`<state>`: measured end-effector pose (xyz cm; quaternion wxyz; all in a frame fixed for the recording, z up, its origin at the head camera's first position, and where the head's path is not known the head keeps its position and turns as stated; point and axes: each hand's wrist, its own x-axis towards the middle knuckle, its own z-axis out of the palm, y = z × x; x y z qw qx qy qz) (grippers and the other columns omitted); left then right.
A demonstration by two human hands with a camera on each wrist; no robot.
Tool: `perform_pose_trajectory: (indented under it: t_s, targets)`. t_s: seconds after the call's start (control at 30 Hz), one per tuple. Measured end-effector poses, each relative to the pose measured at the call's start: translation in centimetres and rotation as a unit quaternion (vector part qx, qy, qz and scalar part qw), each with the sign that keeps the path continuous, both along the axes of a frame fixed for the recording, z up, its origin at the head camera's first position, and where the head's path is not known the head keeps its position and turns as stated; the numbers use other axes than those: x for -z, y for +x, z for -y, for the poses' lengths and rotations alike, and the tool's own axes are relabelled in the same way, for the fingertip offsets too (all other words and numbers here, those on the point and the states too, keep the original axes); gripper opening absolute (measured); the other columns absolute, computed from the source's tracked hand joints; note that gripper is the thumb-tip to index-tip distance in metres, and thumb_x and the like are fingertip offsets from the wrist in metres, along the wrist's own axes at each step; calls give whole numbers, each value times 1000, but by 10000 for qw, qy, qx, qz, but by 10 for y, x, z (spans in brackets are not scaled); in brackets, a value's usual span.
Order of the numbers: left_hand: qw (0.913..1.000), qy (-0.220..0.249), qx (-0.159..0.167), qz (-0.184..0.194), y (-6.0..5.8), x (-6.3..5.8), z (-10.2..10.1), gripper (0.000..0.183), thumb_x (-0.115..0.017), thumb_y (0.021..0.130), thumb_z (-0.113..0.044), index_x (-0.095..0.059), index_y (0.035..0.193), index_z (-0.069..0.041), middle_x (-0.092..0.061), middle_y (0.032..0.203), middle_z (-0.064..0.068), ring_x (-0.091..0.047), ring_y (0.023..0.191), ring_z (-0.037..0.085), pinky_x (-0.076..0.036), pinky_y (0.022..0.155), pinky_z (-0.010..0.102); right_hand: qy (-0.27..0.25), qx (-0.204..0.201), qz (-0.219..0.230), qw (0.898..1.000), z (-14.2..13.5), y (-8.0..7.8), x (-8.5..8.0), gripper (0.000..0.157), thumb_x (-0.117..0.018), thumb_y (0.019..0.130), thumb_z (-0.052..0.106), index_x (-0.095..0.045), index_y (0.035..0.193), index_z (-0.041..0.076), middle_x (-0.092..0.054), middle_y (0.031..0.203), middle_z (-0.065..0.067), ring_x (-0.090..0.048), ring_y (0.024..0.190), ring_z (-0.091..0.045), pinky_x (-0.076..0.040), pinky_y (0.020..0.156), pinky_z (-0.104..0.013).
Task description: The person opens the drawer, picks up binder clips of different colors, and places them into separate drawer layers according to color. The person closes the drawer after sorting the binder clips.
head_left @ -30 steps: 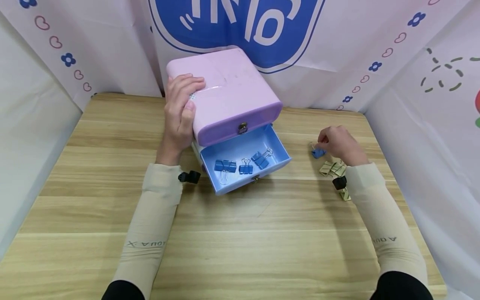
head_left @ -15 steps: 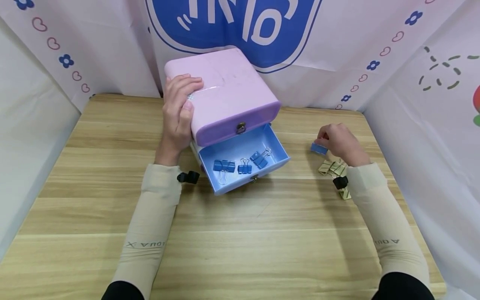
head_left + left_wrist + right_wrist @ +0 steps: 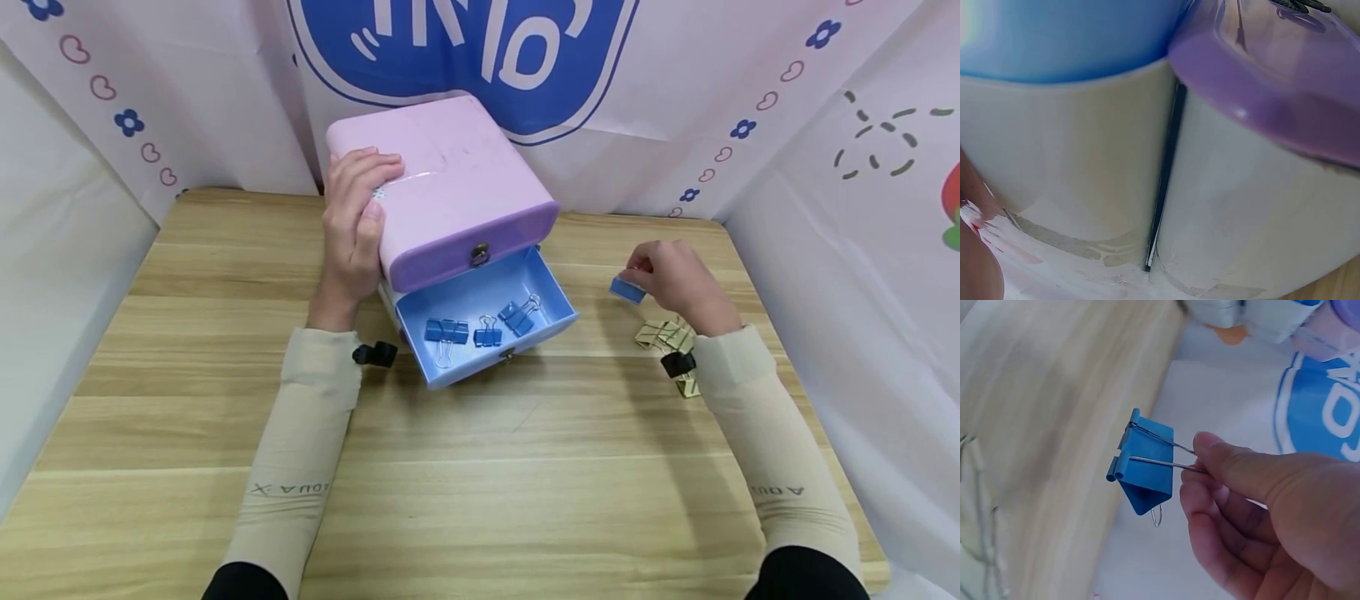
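Observation:
My right hand (image 3: pixel 678 283) pinches a blue binder clip (image 3: pixel 1150 453) by one of its wire handles, between thumb and fingertips. In the head view the clip is held just above the table, right of a small drawer box (image 3: pixel 450 171) with a pink top and a purple upper drawer (image 3: pixel 480 246). My left hand (image 3: pixel 356 221) rests on the box's left top edge, fingers laid over the top. Below, a blue drawer (image 3: pixel 480 287) stands pulled out, with blue binder clips (image 3: pixel 487 336) lying in it. In the left wrist view the box's white side (image 3: pixel 1072 150) fills most of the picture.
Several pale yellow-gold binder clips (image 3: pixel 666 335) lie beneath my right wrist on the wooden table (image 3: pixel 480 500). A printed white backdrop (image 3: pixel 637 167) stands behind the table, and a white side wall (image 3: pixel 847 275) closes off the right.
My right hand has lifted the blue binder clip off the table and drawn it slightly left. The left hand stays on the box, and the clips in the drawer lie as before.

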<state>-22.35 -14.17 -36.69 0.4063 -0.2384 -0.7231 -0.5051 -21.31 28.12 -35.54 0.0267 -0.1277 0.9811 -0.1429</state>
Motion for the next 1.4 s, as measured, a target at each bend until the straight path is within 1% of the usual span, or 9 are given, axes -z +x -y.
perform_pose_trajectory:
  t_s: [0.1,0.3,0.4,0.7,0.8,0.9,1.1,1.27,1.4]
  targets:
    - [10000,22,0,-3,1,0,-1,58,-36,88,-27,-73,120,4,-71,131,21,-54,136,38,-10,134,47,-99,30,-129,9999,6,4,-8,16,-74,98,15,-76,90,2,-70,77,-12,-56,64,-22,-44,58,-31]
    - [10000,34,-4,-15,2,-2,-1,58,-36,88,-27,-73,120,4,-71,131,22,-55,136,38,-10,134,45,-225,-52,-361,9991,20,15,-28,17,-75,97,17,-76,87,4,-68,73,-9,-54,62,-20,-39,55,-28]
    - [10000,36,0,-21,2,-3,-2,58,-36,88,-27,-73,120,4,-71,131,22,-54,136,39,-10,134,46,-270,-102,-443,9986,26,20,-36,16,-75,97,17,-77,87,5,-69,74,-9,-55,63,-20,-39,55,-26]
    - [10000,52,18,-18,4,-5,-4,57,-36,88,-26,-72,119,6,-71,130,23,-54,135,41,-10,134,46,-394,-303,-981,9939,43,34,-56,13,-79,93,15,-78,84,6,-73,74,-8,-58,63,-18,-42,57,-22]
    - [10000,53,14,-7,4,-5,-4,57,-36,88,-26,-72,119,5,-71,130,23,-54,135,40,-11,134,46,-420,-356,-1081,9926,48,37,-62,12,-80,93,14,-78,84,6,-74,75,-8,-60,64,-18,-43,58,-21]
    - [10000,78,18,-10,5,-6,-4,57,-36,88,-26,-72,119,6,-71,130,23,-55,135,40,-11,134,46,-449,-365,-1087,9924,52,40,-67,12,-80,93,15,-79,86,6,-75,77,-8,-62,65,-19,-44,58,-20]
    - [10000,74,15,-47,5,-6,-3,57,-36,88,-26,-72,119,6,-71,130,24,-55,134,41,-11,134,46,-641,-400,-1214,9897,62,43,-76,12,-80,93,16,-80,90,5,-77,79,-9,-66,66,-19,-46,59,-16]
    - [10000,36,7,-60,2,-3,-1,58,-36,89,-26,-72,120,5,-71,131,23,-55,135,40,-11,134,46,-855,-469,-1278,9870,73,44,-77,12,-81,92,15,-80,92,3,-78,82,-12,-70,69,-21,-48,63,-13]
    - [10000,7,23,-51,0,-1,0,58,-36,89,-27,-73,121,4,-71,131,22,-55,136,38,-10,134,47,-953,-575,-1226,9862,83,44,-74,12,-81,92,14,-80,93,2,-78,83,-12,-71,70,-21,-50,64,-15]
